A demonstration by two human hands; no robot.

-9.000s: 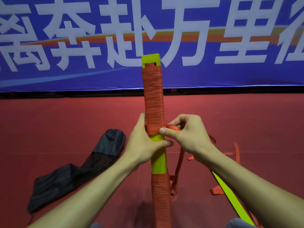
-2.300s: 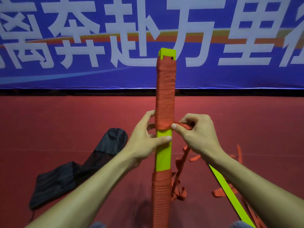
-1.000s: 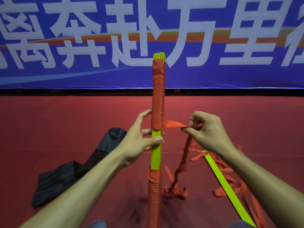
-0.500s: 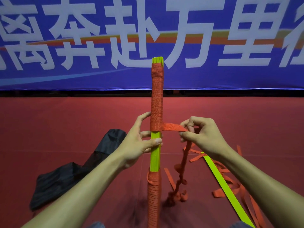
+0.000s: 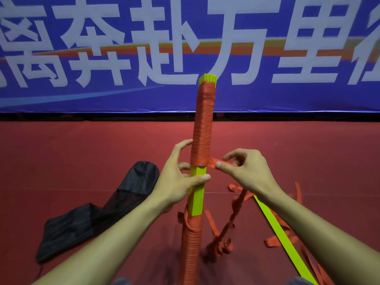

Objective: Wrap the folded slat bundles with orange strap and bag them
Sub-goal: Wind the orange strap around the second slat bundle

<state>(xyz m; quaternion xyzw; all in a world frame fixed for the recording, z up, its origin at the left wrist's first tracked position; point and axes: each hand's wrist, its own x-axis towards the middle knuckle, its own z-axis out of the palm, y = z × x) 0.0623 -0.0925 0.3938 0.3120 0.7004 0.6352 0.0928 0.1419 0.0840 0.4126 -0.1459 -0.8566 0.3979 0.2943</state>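
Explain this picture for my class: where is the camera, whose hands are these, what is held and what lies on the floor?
No machine: a person wears one camera on the head, looking down along both arms. The left hand grips an upright bundle of yellow-green slats. The right hand pinches the orange strap wound round it; the middle is bare. On the red floor lie a black bag, one loose slat and slack strap. A blue banner stands behind.

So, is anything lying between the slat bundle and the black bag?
Nothing visible: bare red floor separates the slat bundle from the black bag; only the left hand gripping the bundle sits on that side.
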